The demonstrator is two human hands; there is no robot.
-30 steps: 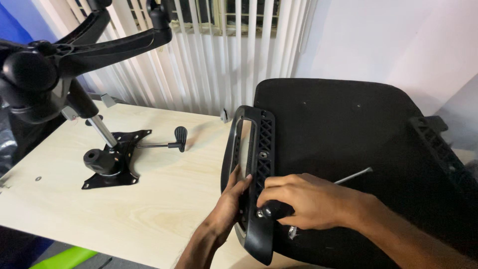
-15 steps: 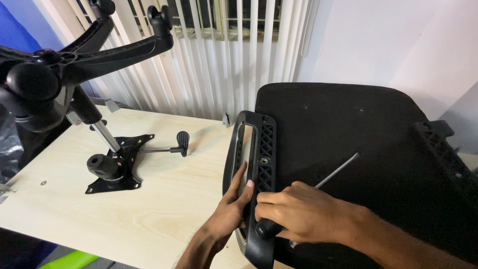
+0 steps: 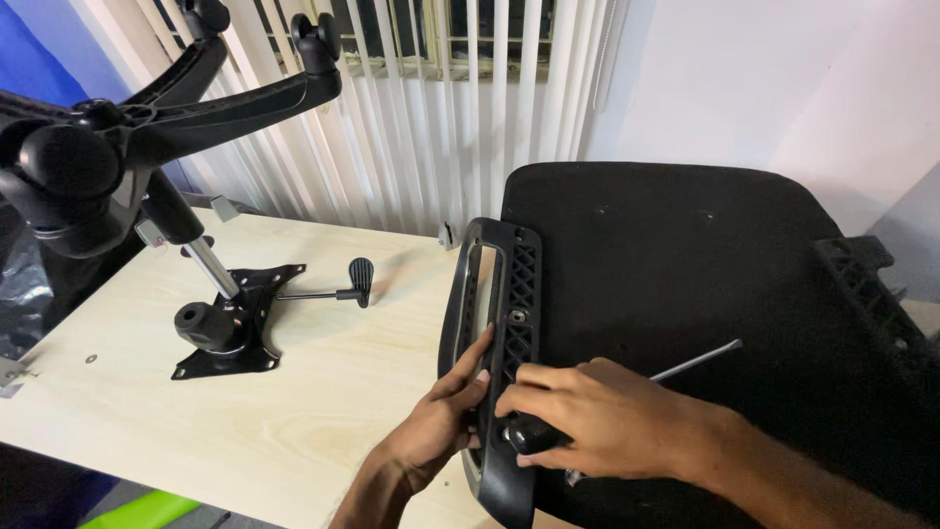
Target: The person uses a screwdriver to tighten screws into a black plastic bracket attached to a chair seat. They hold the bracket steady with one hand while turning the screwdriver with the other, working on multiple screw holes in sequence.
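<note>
A black chair seat (image 3: 676,264) lies upside down on the light wooden table (image 3: 323,411). A black plastic armrest (image 3: 499,294) stands along its left edge. My left hand (image 3: 446,416) presses flat against the armrest's outer side, fingers extended. My right hand (image 3: 587,416) is curled over the armrest's lower part and grips a thin metal tool (image 3: 700,360) whose shaft sticks out to the right over the seat. The tool's working end is hidden under my fingers.
A black tilt mechanism plate (image 3: 235,323) with a lever (image 3: 343,286) lies on the table's left. An upturned black chair base (image 3: 117,147) with casters looms above it. A second armrest (image 3: 871,294) sits on the seat's right. White vertical blinds (image 3: 431,108) hang behind.
My right hand has slid down the armrest and the tool shaft has swung higher over the seat. My left hand stays against the armrest. The camera has shifted slightly.
</note>
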